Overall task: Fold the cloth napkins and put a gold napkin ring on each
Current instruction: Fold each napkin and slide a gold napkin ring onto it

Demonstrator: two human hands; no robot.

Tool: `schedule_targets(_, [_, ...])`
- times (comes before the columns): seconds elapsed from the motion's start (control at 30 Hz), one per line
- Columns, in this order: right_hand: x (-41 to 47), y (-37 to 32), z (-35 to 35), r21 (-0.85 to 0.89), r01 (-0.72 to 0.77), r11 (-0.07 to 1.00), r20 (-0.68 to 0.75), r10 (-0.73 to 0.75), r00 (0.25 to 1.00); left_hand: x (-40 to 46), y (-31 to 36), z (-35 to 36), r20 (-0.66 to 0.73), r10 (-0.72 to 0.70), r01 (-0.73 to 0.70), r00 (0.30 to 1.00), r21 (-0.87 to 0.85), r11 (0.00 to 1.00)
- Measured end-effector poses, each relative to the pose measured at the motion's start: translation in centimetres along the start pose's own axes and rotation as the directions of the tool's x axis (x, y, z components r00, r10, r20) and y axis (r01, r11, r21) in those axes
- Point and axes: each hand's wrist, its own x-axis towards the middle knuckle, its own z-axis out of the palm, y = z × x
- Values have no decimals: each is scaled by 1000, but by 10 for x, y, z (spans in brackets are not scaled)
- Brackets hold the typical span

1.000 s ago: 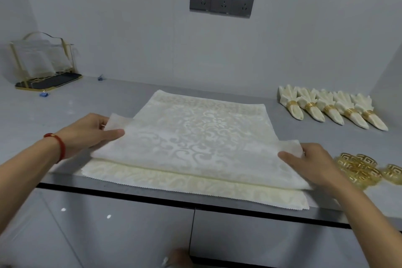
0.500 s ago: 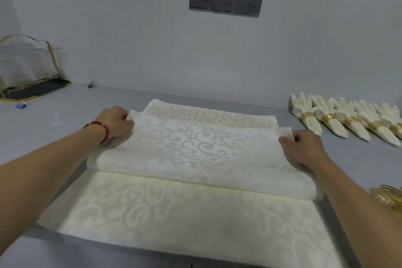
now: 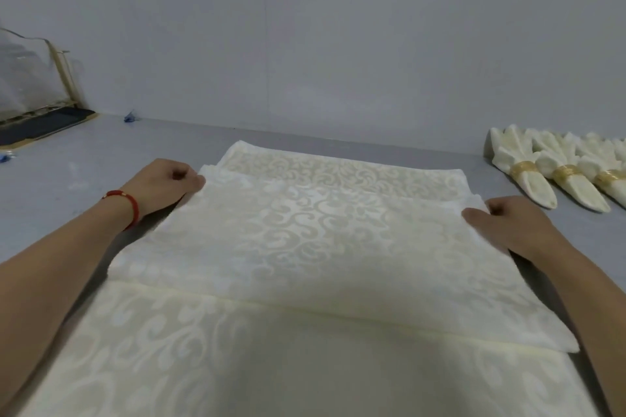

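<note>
On the grey counter (image 3: pixel 338 142), our left hand (image 3: pixel 162 184) and right hand (image 3: pixel 508 223), fingers pinching corners, have carried the napkin (image 3: pixel 305 247) fold farther back; rings come later.

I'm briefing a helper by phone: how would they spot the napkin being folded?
On the grey counter, find the cream patterned cloth napkin between the left hand and right hand. Unlike the ringed folded napkins at right, it lies flat, ringless.

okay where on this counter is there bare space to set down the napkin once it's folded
Bare grey counter runs along the wall behind the napkin. More lies between the left hand and the gold-framed stand, and a smaller patch between the right hand and the finished napkins. The near middle is covered in cloth, the far right crowded.
</note>
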Motion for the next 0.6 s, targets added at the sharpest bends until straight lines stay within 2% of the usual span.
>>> schedule_targets(0.1, [4,3,7,-17,24,1000,-35,-25,999,-2,-6,8,-88,-2,-2,996,-51,999])
schedule_targets(0.23, [5,2,11,-39,25,999,-68,-27,997,3,-7,13,-166,-38,35,985,-24,999])
schedule_targets(0.37, [6,2,12,-33,26,999,-86,-29,996,9,-6,14,-173,-86,86,981,-9,996])
schedule_targets(0.6, [5,0,10,-41,13,999,-85,-17,996,11,-4,15,-169,-90,90,982,-6,996])
